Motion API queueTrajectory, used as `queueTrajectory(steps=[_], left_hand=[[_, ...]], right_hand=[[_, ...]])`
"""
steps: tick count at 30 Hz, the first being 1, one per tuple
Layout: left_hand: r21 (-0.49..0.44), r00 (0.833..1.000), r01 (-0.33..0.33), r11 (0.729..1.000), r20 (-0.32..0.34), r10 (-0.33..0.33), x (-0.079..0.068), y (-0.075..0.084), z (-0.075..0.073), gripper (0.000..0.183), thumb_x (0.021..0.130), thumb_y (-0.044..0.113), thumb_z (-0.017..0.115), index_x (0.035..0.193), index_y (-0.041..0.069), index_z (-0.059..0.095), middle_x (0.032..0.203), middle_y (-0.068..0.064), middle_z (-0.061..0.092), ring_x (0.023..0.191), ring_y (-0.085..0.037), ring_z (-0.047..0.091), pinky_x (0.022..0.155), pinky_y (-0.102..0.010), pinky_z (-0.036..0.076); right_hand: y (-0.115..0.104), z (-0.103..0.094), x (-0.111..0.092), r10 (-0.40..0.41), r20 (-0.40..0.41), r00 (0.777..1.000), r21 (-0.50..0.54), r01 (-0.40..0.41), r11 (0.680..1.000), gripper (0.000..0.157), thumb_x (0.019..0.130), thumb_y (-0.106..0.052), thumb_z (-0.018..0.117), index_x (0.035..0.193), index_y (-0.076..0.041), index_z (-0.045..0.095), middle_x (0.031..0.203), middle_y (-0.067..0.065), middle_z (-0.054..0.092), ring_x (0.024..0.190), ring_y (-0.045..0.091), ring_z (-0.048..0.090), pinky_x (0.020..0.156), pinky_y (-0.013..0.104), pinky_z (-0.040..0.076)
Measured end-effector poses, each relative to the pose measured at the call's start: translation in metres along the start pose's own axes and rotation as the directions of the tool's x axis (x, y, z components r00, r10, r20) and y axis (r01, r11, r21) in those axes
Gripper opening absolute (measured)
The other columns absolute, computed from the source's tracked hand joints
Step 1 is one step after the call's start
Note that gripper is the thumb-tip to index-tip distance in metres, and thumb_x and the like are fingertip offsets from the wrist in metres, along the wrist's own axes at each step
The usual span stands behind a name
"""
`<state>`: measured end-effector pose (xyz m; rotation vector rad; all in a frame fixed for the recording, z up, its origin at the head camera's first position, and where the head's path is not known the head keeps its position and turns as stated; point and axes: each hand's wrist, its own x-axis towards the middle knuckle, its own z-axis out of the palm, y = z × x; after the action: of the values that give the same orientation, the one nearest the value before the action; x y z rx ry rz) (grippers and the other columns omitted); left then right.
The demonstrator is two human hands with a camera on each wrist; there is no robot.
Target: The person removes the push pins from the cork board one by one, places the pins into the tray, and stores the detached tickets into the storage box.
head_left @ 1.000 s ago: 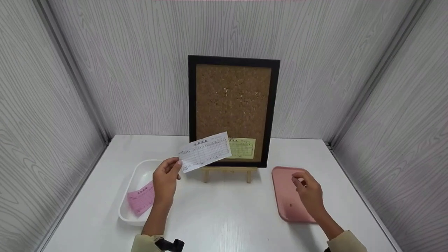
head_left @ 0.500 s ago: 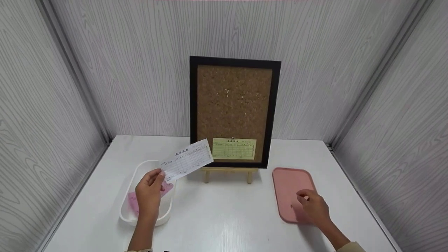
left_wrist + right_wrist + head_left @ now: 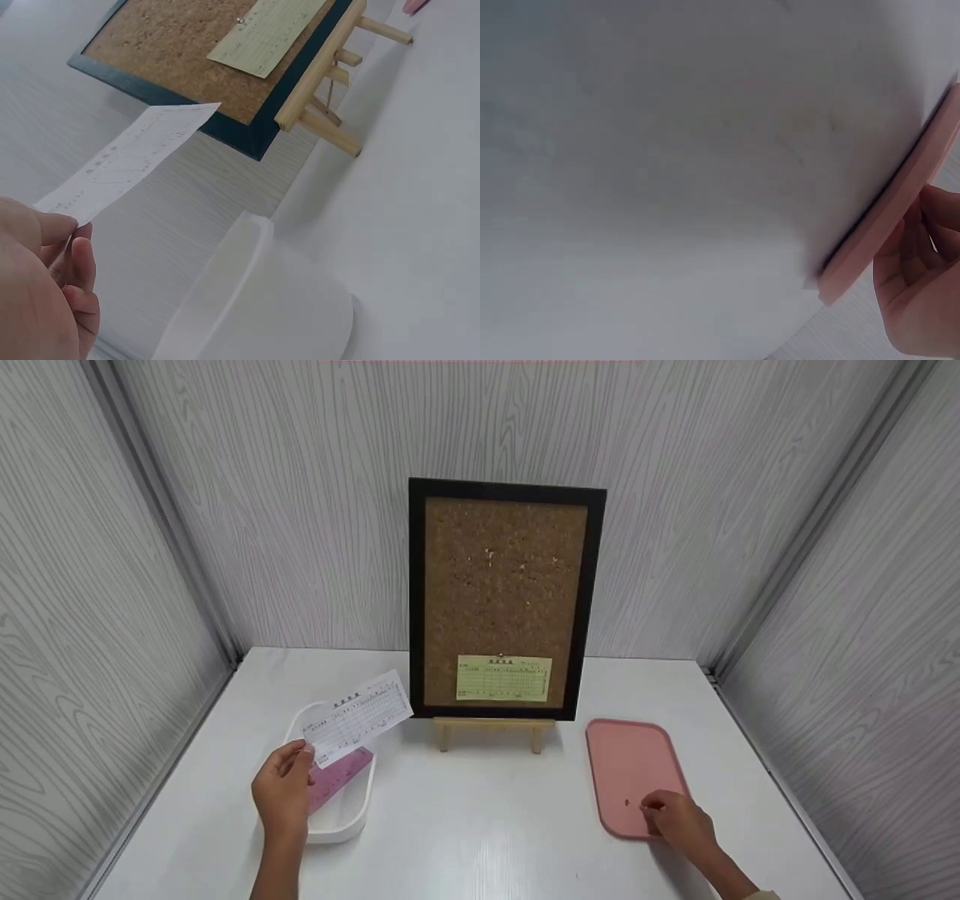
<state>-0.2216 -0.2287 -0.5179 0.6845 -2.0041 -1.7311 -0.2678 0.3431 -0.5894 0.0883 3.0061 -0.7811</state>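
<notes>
My left hand point(image 3: 283, 789) pinches a white printed form slip point(image 3: 358, 720) by its near left corner, above the white tub point(image 3: 339, 835). In the left wrist view the thumb and fingers hold the slip point(image 3: 131, 157) in the air, beside the corkboard. A pink form slip point(image 3: 341, 776) lies in the tub, partly covered by the white slip and hand. My right hand point(image 3: 681, 821) is low over the pink tray point(image 3: 634, 750), fingers curled close to a tiny dark object point(image 3: 627, 802). Whether anything is between those fingertips is hidden.
A black-framed corkboard point(image 3: 502, 577) stands on a small wooden easel point(image 3: 491, 723) at the back middle. A yellow-green form slip point(image 3: 504, 679) is pinned at its bottom. Wood-grained walls point(image 3: 337, 420) enclose the white table point(image 3: 465, 825).
My left hand has drawn the white slip leftward and down, away from the corkboard, uncovering the yellow-green slip. My right hand has moved down to the near part of the pink tray.
</notes>
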Motion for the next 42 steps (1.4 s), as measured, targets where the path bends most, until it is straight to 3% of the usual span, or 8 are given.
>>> queueTrajectory(steps=[6, 8, 11, 14, 20, 25, 38, 42], left_hand=[[0.086, 0.994, 0.097, 0.992, -0.048, -0.093, 0.005, -0.011, -0.009, 0.041, 0.105, 0.035, 0.051, 0.136, 0.010, 0.060, 0.131, -0.012, 0.064, 0.113, -0.023, 0.061, 0.079, -0.017, 0.049], [0.105, 0.991, 0.126, 0.986, -0.062, -0.120, 0.006, -0.015, -0.012, 0.043, 0.105, 0.036, 0.049, 0.137, 0.010, 0.059, 0.134, -0.013, 0.063, 0.123, -0.027, 0.058, 0.091, -0.027, 0.049], [0.131, 0.986, 0.149, 0.980, -0.088, -0.138, 0.009, -0.018, -0.016, 0.045, 0.105, 0.037, 0.048, 0.138, 0.008, 0.059, 0.137, -0.017, 0.061, 0.130, -0.034, 0.055, 0.107, -0.050, 0.039], [0.167, 0.985, 0.154, 0.974, -0.108, -0.137, 0.011, -0.021, -0.020, 0.044, 0.105, 0.037, 0.048, 0.136, 0.008, 0.060, 0.137, -0.019, 0.062, 0.131, -0.037, 0.054, 0.110, -0.060, 0.029], [0.281, 0.979, 0.167, 0.945, -0.159, -0.125, 0.014, -0.029, -0.025, 0.043, 0.104, 0.037, 0.048, 0.133, 0.008, 0.061, 0.135, -0.019, 0.063, 0.127, -0.039, 0.055, 0.100, -0.058, 0.034], [0.336, 0.974, 0.181, 0.924, -0.189, -0.122, 0.019, -0.038, -0.029, 0.043, 0.104, 0.036, 0.046, 0.133, 0.008, 0.062, 0.135, -0.019, 0.064, 0.124, -0.040, 0.057, 0.094, -0.056, 0.036], [0.464, 0.985, 0.138, 0.875, -0.156, -0.073, 0.019, -0.041, -0.027, 0.039, 0.104, 0.031, 0.047, 0.131, 0.007, 0.063, 0.130, -0.019, 0.066, 0.115, -0.044, 0.060, 0.086, -0.056, 0.037], [0.500, 0.990, 0.108, 0.859, -0.132, -0.048, 0.017, -0.040, -0.026, 0.038, 0.104, 0.031, 0.049, 0.130, 0.007, 0.064, 0.130, -0.020, 0.066, 0.113, -0.045, 0.061, 0.085, -0.056, 0.037]], right_hand=[[0.002, 0.000, 0.000, 0.017, 0.013, 1.000, 0.006, -0.017, 1.000, 0.009, 0.089, -0.007, 0.071, 0.094, -0.011, 0.076, 0.088, 0.000, 0.073, 0.071, 0.013, 0.058, 0.064, 0.033, 0.045], [0.003, 0.000, 0.001, 0.014, 0.016, 1.000, 0.008, -0.014, 1.000, 0.009, 0.089, -0.007, 0.070, 0.095, -0.011, 0.076, 0.087, 0.000, 0.072, 0.071, 0.013, 0.058, 0.063, 0.033, 0.045], [0.004, -0.002, 0.001, 0.021, 0.021, 1.000, 0.006, -0.021, 1.000, 0.009, 0.089, -0.009, 0.070, 0.096, -0.010, 0.076, 0.088, 0.000, 0.072, 0.071, 0.014, 0.058, 0.063, 0.033, 0.045], [0.003, -0.005, 0.000, 0.037, 0.014, 0.999, -0.007, -0.036, 0.999, 0.011, 0.090, -0.012, 0.069, 0.099, -0.009, 0.076, 0.091, 0.003, 0.073, 0.074, 0.016, 0.059, 0.065, 0.035, 0.046], [0.002, -0.010, -0.005, -0.004, -0.083, 0.997, -0.039, 0.001, 0.999, 0.018, 0.091, -0.014, 0.065, 0.106, -0.008, 0.074, 0.111, 0.013, 0.071, 0.092, 0.027, 0.066, 0.074, 0.049, 0.052], [0.002, -0.010, -0.008, -0.074, -0.170, 0.983, -0.048, 0.067, 0.997, 0.017, 0.092, -0.011, 0.066, 0.106, -0.008, 0.074, 0.110, 0.014, 0.070, 0.094, 0.032, 0.069, 0.073, 0.049, 0.053], [-0.012, -0.008, -0.008, -0.035, -0.160, 0.986, 0.027, 0.040, 0.999, 0.019, 0.093, -0.016, 0.066, 0.110, -0.009, 0.073, 0.109, 0.011, 0.072, 0.081, 0.020, 0.063, 0.065, 0.036, 0.046], [-0.025, -0.007, -0.007, -0.063, -0.170, 0.983, 0.064, 0.074, 0.995, 0.019, 0.094, -0.016, 0.068, 0.111, -0.009, 0.073, 0.109, 0.007, 0.071, 0.080, 0.017, 0.062, 0.065, 0.033, 0.047]])
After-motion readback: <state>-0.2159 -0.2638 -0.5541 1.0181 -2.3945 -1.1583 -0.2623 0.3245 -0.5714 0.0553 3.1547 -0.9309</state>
